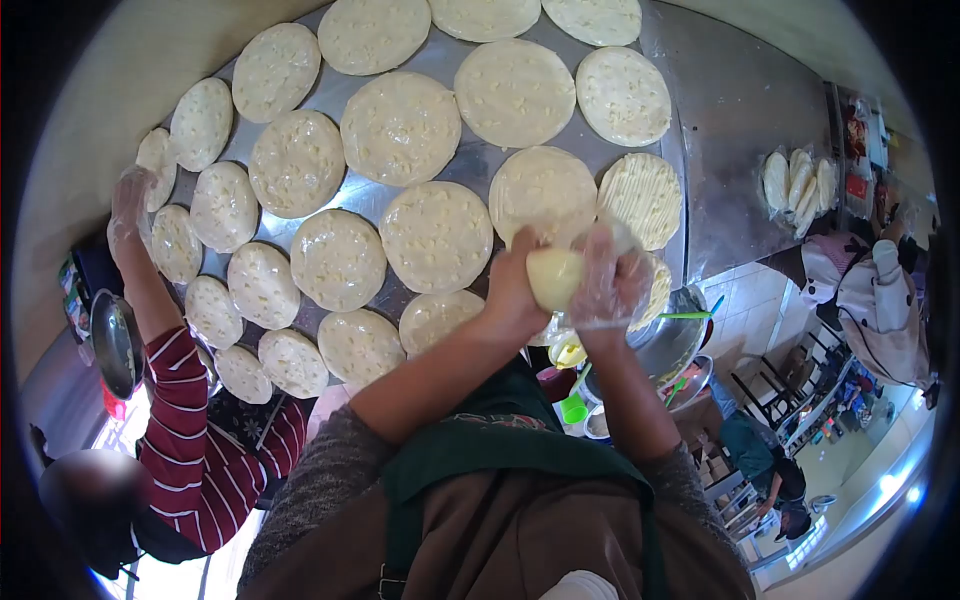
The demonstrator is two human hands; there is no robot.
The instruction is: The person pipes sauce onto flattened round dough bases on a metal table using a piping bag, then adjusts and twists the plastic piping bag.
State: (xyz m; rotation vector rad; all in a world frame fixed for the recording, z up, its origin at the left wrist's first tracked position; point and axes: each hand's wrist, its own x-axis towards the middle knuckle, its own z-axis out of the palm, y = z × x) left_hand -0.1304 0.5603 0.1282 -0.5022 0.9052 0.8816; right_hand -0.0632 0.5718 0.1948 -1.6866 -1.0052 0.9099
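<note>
My left hand [512, 288], bare, is closed around one side of a smooth pale yellow lump [553, 279]; whether it is butter or cheese I cannot tell. Against its other side, my right hand [612, 278] curls its fingers inside a loose clear plastic glove. Both hands are above the near edge of a metal table. Just beyond them lies a flat dough round [543, 190] dotted with pale bits. To the right, another round [640, 200] is covered with pale yellow streaks, and a similar streaked round [655, 292] is partly hidden by my right hand.
Several glossy dough rounds [402, 128] cover the metal table [715, 130]. Wrapped pale loaves [800, 190] lie at its right. A large metal bowl [668, 350] stands below my right hand. At left, a person in a striped sleeve [180, 400] reaches over the rounds. Other people are at right.
</note>
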